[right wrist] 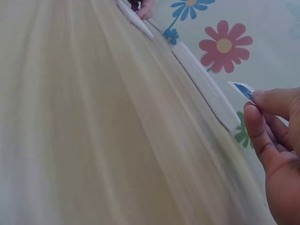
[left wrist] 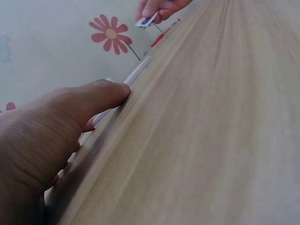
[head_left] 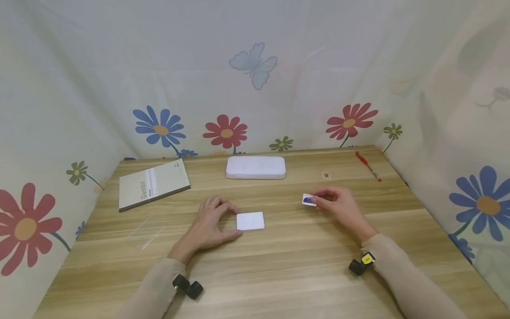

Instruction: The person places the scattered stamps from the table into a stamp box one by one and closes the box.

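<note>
Head view shows both of my hands over the wooden tabletop [head_left: 287, 279]. With the thumb and the fingers of my left hand [head_left: 209, 226] I grasp the white card [head_left: 250, 220] at its left side, the thumb at the near corner and the index finger at the far one. The card is in front of me, near the middle; whether it lies fully flat, I cannot tell.

My right hand [head_left: 340, 206] is to the right of it, well apart. Its thumb and index finger pinch one end of a small sticker [head_left: 307, 199] with a blue picture; in the right wrist view it is held up above the tabletop.

Behind the card stands a closed white case [head_left: 256, 166], near the back edge. On the left lies a notebook [head_left: 163, 181] with the word "Gambit", and nearer to me a clear plastic sheet [head_left: 147, 233]. On the right are a small tan square [head_left: 326, 176] and a red pen [head_left: 367, 165]. A cloth [head_left: 187, 66] with printed flowers and a butterfly hangs around.
</note>
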### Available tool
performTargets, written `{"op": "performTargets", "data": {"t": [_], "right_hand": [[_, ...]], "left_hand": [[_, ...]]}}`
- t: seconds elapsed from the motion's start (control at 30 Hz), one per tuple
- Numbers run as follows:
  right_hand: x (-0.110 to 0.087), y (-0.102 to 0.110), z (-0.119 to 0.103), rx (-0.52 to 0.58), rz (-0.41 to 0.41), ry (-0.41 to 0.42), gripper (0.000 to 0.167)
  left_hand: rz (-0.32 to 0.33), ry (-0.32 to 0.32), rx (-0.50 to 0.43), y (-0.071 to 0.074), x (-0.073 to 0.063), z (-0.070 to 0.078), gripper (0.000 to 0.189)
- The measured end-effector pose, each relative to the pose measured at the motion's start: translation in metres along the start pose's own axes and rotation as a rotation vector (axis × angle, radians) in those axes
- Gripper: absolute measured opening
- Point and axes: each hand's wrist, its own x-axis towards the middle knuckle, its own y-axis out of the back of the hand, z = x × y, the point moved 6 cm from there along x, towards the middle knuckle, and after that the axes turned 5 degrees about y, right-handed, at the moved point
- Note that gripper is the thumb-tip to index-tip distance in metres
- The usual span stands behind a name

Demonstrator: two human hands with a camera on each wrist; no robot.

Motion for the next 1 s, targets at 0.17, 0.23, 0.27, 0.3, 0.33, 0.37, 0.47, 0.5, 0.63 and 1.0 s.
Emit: {"op": "performTargets", "data": {"t": [0.17, 0.23, 0.27, 0.3, 0.33, 0.37, 0.47, 0.5, 0.63, 1.0], "right_hand": [[0.014, -0.02, -0.008, 0.032, -0.037, 0.003, 0.023], [0.018, -0.027, -0.01, 0.054, -0.042, 0.001, 0.023], [0.02, -0.031, -0.011, 0.063, -0.046, 0.002, 0.023], [0.021, -0.034, -0.013, 0.069, -0.051, 0.003, 0.022], [0.023, -0.037, -0.014, 0.077, -0.055, 0.003, 0.022], [0.025, -0.041, -0.016, 0.082, -0.061, 0.004, 0.022], [0.032, -0.05, -0.022, 0.086, -0.079, 0.014, 0.022], [0.033, -0.053, -0.024, 0.086, -0.084, 0.02, 0.022], [0.041, -0.064, -0.032, 0.088, -0.097, 0.049, 0.021], [0.053, -0.096, -0.046, 0.114, -0.141, 0.104, 0.016]], "left_hand": [[0.005, -0.003, -0.003, -0.001, 0.0, 0.002, 0.057], [0.003, -0.003, -0.005, -0.001, 0.001, 0.002, 0.057], [0.004, -0.003, -0.004, -0.001, 0.001, 0.002, 0.057], [0.004, -0.003, -0.006, -0.001, 0.001, 0.002, 0.056], [0.006, -0.005, -0.007, -0.001, 0.001, 0.002, 0.057], [0.007, -0.005, -0.009, -0.001, 0.001, 0.003, 0.056], [0.018, -0.007, -0.014, 0.0, 0.0, 0.002, 0.056], [0.017, -0.006, -0.017, 0.0, 0.0, 0.002, 0.056], [0.013, 0.0, -0.021, 0.001, -0.002, 0.0, 0.056], [-0.001, 0.008, -0.009, -0.001, 0.0, -0.004, 0.056]]}}
